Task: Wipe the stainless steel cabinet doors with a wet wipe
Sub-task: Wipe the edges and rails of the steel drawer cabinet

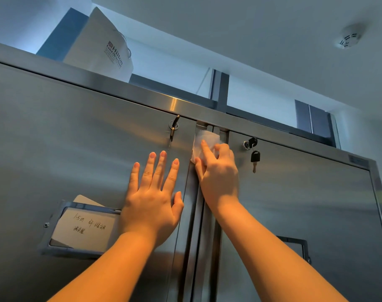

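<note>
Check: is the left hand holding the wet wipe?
No. The left hand lies flat with fingers spread on the left cabinet door, while the right hand presses the wet wipe near the seam between the doors.

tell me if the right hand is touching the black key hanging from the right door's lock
Apart. The head view shows bare steel between the right hand, which presses the wet wipe at the door seam, and the black key.

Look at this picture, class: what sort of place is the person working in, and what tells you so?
Probably a storeroom or workplace back room. Lockable steel cabinet doors have keys left in them, a handwritten label card marks the contents, and a smoke detector sits on the ceiling.
</note>
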`<state>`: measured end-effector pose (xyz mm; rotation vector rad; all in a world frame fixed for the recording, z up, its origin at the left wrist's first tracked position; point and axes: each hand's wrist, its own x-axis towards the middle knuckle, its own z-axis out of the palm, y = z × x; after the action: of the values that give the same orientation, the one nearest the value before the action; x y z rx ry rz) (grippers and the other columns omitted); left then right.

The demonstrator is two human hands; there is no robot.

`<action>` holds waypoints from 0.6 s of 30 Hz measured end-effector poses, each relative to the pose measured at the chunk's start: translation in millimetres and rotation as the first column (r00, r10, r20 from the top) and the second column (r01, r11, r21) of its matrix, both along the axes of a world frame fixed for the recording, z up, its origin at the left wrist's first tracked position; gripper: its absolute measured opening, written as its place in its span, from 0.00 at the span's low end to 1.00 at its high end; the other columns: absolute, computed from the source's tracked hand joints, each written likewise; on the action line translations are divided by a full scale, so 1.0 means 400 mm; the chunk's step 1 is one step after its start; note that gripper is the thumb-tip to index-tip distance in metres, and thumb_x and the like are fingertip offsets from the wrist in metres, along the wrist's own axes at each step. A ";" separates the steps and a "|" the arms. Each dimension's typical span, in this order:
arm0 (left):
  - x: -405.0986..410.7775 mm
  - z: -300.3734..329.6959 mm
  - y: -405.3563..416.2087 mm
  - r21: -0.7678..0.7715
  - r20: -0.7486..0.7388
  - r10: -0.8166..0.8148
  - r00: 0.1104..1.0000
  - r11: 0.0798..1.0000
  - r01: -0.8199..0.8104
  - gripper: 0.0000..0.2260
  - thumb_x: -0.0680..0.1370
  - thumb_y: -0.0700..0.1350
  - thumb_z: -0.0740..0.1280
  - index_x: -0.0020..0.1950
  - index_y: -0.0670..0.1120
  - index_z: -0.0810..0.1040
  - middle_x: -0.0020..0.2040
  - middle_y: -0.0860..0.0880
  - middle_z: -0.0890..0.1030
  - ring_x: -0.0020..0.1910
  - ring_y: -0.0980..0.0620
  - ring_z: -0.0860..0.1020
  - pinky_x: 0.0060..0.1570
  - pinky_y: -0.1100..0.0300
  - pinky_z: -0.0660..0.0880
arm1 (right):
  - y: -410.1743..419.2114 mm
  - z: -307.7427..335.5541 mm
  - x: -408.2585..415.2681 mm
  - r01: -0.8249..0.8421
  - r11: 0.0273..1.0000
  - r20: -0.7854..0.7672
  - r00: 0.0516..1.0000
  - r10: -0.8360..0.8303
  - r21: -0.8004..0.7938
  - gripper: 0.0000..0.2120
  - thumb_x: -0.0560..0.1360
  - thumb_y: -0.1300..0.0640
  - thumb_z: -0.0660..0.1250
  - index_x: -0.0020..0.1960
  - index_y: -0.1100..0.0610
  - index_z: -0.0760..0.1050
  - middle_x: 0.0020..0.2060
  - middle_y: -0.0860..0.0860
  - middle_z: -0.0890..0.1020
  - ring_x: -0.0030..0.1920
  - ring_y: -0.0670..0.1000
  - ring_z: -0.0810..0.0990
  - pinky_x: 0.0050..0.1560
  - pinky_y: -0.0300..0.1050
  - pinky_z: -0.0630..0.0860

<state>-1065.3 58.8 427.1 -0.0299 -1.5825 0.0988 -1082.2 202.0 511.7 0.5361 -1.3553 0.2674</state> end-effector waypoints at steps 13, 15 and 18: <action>0.005 0.000 0.001 0.003 0.013 -0.006 1.000 1.000 0.006 0.29 0.79 0.55 0.51 0.78 0.45 0.62 0.78 0.40 0.59 0.78 0.40 0.58 0.71 0.35 0.60 | -0.031 0.006 0.039 -0.084 0.988 0.227 0.967 0.112 -0.132 0.11 0.77 0.57 0.68 0.59 0.56 0.80 0.63 0.58 0.69 0.60 0.59 0.71 0.51 0.49 0.74; 0.004 0.001 0.001 0.003 0.014 -0.004 1.000 1.000 0.004 0.29 0.79 0.55 0.51 0.78 0.45 0.62 0.78 0.40 0.60 0.78 0.39 0.58 0.71 0.35 0.61 | -0.026 0.045 0.048 -0.175 0.962 0.267 0.936 0.228 -0.209 0.08 0.78 0.55 0.67 0.55 0.55 0.79 0.60 0.54 0.66 0.57 0.56 0.72 0.49 0.44 0.70; 0.003 0.000 0.001 0.005 0.008 -0.012 1.000 1.000 0.012 0.28 0.79 0.55 0.51 0.78 0.45 0.63 0.78 0.40 0.60 0.77 0.39 0.59 0.70 0.35 0.61 | -0.029 0.074 0.057 -0.226 0.939 0.279 0.914 0.296 -0.259 0.05 0.78 0.55 0.68 0.52 0.53 0.78 0.54 0.51 0.66 0.49 0.55 0.74 0.45 0.43 0.70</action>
<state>-1064.0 59.3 427.2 -0.0364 -1.5900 0.0853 -1059.5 190.5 541.5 0.5009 -1.5361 0.7442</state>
